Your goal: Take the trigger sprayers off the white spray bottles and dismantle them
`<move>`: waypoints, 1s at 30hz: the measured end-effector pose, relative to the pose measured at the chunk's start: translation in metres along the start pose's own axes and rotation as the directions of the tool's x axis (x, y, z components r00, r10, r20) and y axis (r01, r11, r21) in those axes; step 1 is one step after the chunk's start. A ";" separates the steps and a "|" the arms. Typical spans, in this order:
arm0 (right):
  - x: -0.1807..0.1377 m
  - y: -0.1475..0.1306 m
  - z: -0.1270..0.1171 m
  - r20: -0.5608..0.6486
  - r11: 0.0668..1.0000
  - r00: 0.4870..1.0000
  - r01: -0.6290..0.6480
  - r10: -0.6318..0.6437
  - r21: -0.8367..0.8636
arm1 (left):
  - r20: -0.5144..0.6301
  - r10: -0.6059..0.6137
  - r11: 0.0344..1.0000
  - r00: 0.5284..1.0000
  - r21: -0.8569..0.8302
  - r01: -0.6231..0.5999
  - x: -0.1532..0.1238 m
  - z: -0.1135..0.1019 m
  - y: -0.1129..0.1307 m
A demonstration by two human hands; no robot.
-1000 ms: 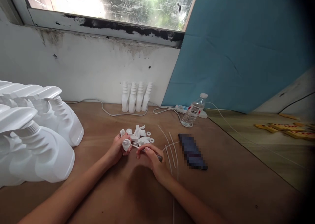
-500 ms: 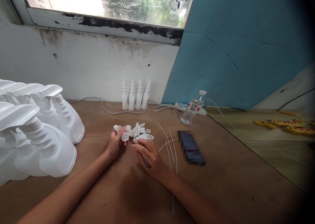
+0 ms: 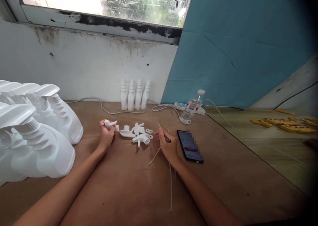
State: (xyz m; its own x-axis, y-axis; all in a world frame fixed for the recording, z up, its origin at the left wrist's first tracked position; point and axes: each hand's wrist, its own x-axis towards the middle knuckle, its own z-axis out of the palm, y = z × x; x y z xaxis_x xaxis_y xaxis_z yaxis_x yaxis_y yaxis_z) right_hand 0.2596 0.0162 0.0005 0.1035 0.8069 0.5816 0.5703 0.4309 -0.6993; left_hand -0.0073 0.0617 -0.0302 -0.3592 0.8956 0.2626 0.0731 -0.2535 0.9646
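Observation:
My left hand [image 3: 106, 138] is closed around a white spray trigger head [image 3: 109, 124], held just above the brown table. Right of it lies a loose pile of white sprayer parts [image 3: 141, 138], with caps and trigger levers among them. Small white ring washers [image 3: 150, 137] sit at the pile's right edge. My right hand [image 3: 169, 146] is closed on a slim tool [image 3: 169, 140] with a dark end; its thin tip points left toward the washers, and its exact kind cannot be made out. Thin white tubes [image 3: 171, 189] lie under and around that hand.
White spray bottles [image 3: 57, 146] stand in rows at left. Several small white bottle-shaped pieces [image 3: 135, 96] stand against the wall. A water bottle [image 3: 191, 110], a power strip [image 3: 200, 110] with cable and a phone [image 3: 188, 146] are at right. Yellow items [image 3: 285, 125] lie farther right.
My left hand has drawn back left from the pile with the trigger head. My right hand has moved right, away from the parts, with the tool. Loose parts have shifted in the pile.

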 end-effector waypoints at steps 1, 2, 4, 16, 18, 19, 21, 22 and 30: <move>0.000 0.000 0.000 0.000 1.000 1.000 -0.019 0.019 0.014 | -0.024 -0.003 0.999 1.000 0.033 0.004 0.002 -0.002 0.000; 0.001 0.001 0.000 0.004 0.999 1.000 -0.031 0.031 0.028 | -0.043 -0.005 0.998 0.999 0.062 0.007 0.003 -0.003 0.002; 0.002 0.002 0.001 0.014 0.998 0.999 -0.040 0.040 0.055 | -0.070 0.000 0.986 0.998 0.164 0.011 0.005 -0.006 0.006; -0.001 0.000 0.005 0.071 0.995 0.997 -0.046 0.039 0.093 | 0.077 0.032 0.916 0.996 0.397 -0.060 0.008 -0.008 -0.002; -0.002 0.000 0.006 0.074 0.994 0.996 -0.049 0.042 0.097 | 0.109 0.036 0.920 0.993 0.385 -0.075 0.009 -0.008 -0.005; -0.001 0.001 0.006 0.074 0.993 0.996 -0.053 0.045 0.102 | 0.130 0.039 0.923 0.991 0.376 -0.085 0.008 -0.008 -0.006; -0.001 0.002 0.005 0.075 0.991 0.995 -0.066 0.058 0.115 | 0.172 0.042 0.930 0.984 0.353 -0.101 0.008 -0.008 -0.007; -0.001 0.002 0.005 0.076 0.989 0.995 -0.076 0.067 0.124 | 0.189 0.042 0.934 0.981 0.341 -0.106 0.007 -0.008 -0.007; -0.008 -0.030 0.021 0.229 0.941 0.966 -0.187 0.123 0.284 | 0.183 0.028 0.978 0.983 0.201 -0.065 0.009 -0.007 -0.008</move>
State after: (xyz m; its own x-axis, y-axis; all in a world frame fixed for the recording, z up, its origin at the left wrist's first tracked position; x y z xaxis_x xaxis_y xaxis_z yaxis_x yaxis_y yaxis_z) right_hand 0.2245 0.0050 0.0082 -0.0161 0.9246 0.3806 0.2859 0.3690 -0.8844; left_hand -0.0178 0.0693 -0.0359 -0.1810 0.9400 0.2893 0.2814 -0.2324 0.9310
